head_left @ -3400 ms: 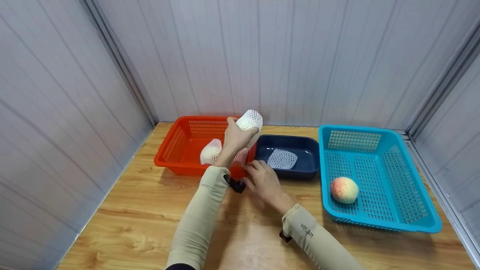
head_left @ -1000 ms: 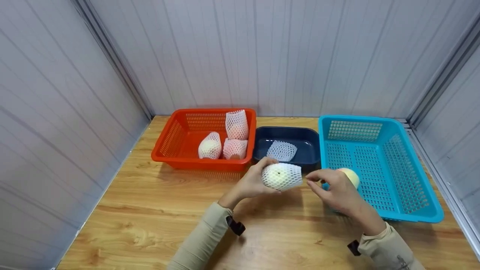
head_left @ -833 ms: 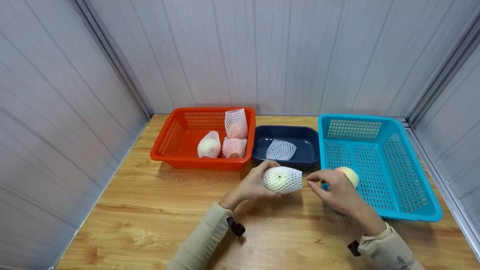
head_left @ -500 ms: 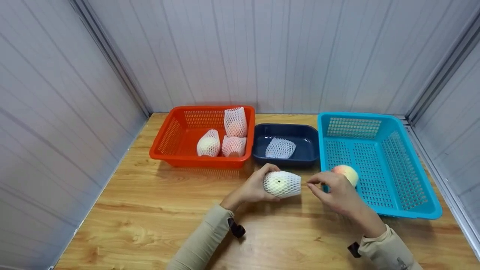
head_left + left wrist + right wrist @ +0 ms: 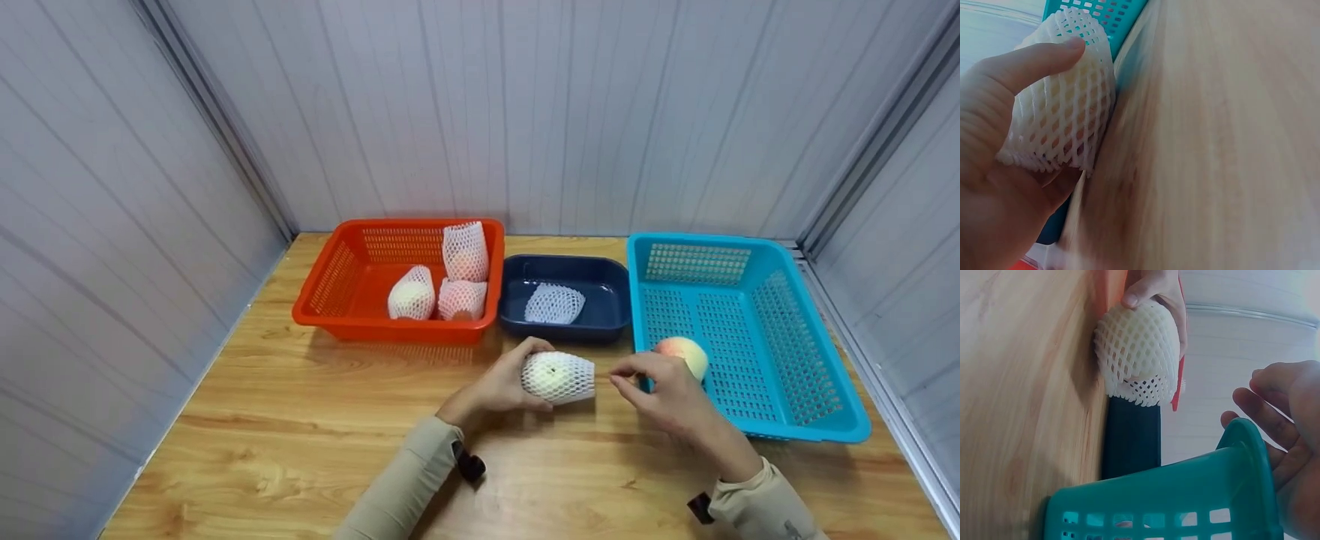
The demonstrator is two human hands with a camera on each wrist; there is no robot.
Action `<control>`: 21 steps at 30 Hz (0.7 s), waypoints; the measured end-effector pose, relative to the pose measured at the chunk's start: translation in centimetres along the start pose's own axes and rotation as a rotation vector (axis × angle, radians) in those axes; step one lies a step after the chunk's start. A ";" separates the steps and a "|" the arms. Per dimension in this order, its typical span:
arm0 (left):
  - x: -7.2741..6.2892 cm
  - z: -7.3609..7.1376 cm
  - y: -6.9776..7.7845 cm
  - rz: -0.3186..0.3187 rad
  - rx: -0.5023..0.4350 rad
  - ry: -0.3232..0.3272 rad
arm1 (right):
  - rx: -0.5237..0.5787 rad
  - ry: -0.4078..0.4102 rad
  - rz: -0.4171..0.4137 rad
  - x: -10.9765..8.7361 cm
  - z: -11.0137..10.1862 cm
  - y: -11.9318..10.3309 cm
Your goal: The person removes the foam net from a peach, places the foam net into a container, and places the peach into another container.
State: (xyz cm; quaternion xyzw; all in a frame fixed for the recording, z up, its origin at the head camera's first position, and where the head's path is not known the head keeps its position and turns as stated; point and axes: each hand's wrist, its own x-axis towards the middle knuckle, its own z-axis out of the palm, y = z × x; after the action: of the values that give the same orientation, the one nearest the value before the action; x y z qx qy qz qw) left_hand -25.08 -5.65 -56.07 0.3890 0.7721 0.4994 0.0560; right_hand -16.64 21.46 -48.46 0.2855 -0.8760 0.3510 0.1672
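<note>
My left hand (image 5: pixel 501 380) holds a pale fruit (image 5: pixel 549 375) wrapped in a white foam net sleeve, in front of the navy tub (image 5: pixel 562 334). Its thumb lies over the net in the left wrist view, and the loose end of the sleeve points right. To the right of that end is my right hand (image 5: pixel 671 394), fingers loosely curled around nothing, at the near left rim of the turquoise basket (image 5: pixel 795 427). A bare peach (image 5: pixel 686 356) lies in that basket, partly hidden by the right hand.
An orange-red basket (image 5: pixel 352 328) stands at the left with several netted fruits, including an upright one (image 5: pixel 465 255). The navy tub between the baskets contains a flat foam net sleeve (image 5: pixel 555 303). Pale panel walls (image 5: pixel 420 112) enclose the back and sides of the wooden table (image 5: pixel 300 450).
From above the orange-red basket, my left hand has come to the middle, holding a netted fruit. My right hand has moved right to the turquoise basket. Both barely shift over the last second.
</note>
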 end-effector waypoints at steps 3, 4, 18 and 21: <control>0.0 -0.1 -0.1 -0.019 0.003 -0.011 | -0.006 0.007 0.002 -0.1 0.1 0.0; -0.1 -0.1 -0.1 -0.022 0.004 -0.010 | -0.007 0.010 0.001 -0.2 0.2 0.0; -2.1 -2.2 1.9 -0.096 -0.095 0.103 | 0.020 0.113 -0.087 -0.6 0.4 0.0; -2.8 -2.8 1.9 -0.078 -0.062 0.134 | 0.031 0.119 -0.123 -0.6 0.4 -0.3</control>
State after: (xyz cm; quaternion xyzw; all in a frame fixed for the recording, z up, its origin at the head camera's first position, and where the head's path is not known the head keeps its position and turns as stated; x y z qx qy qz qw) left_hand -23.46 -9.11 -53.99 0.3225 0.7727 0.5455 0.0355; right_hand -16.04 21.20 -48.86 0.3201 -0.8397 0.3700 0.2357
